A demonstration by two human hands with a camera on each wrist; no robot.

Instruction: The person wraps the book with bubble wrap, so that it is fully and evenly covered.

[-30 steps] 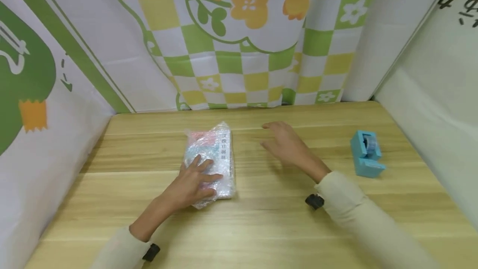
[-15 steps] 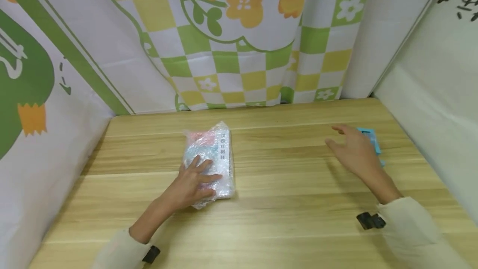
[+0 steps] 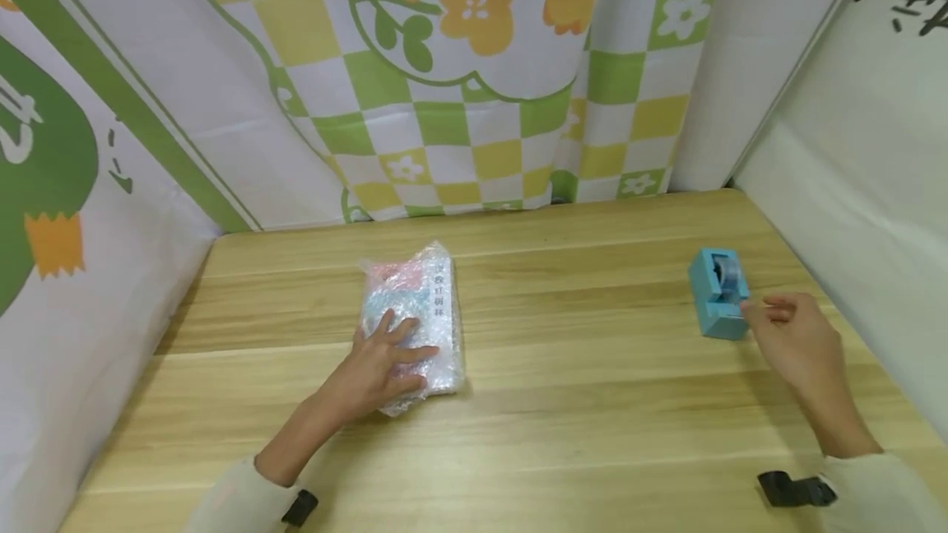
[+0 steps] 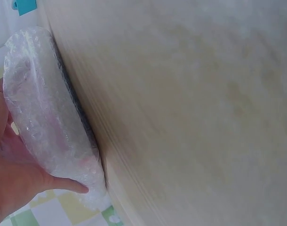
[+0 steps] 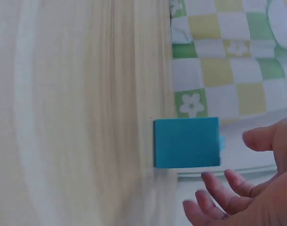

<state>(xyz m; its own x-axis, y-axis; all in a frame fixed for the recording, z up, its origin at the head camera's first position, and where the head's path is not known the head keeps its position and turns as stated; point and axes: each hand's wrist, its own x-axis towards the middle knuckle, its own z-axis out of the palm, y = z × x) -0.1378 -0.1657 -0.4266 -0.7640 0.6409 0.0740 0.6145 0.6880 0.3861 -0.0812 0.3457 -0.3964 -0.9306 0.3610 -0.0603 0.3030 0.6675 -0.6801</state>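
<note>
A book wrapped in bubble wrap (image 3: 444,344) lies flat on the wooden table, its cover pink, blue and white with dark characters. My left hand (image 3: 379,364) rests on its lower left part with spread fingers; in the left wrist view the thumb lies along the edge of the wrapped book (image 4: 44,103). At the right stands a blue tape dispenser (image 3: 707,307) with a roll of clear tape in it. My right hand (image 3: 803,348) is at its cutter end. In the right wrist view that hand (image 5: 259,193) has thumb and fingers apart beside the dispenser (image 5: 187,143).
The wooden table (image 3: 570,385) has a checked green and yellow cloth (image 3: 474,130) hanging behind its back edge. White printed sheets stand at the left and at the right (image 3: 874,171). Black straps with devices sit on both wrists.
My right hand has moved right, from over the table's middle, across the tape dispenser, to its cutter end. My left hand stays on the wrapped book. The head view has shifted slightly.
</note>
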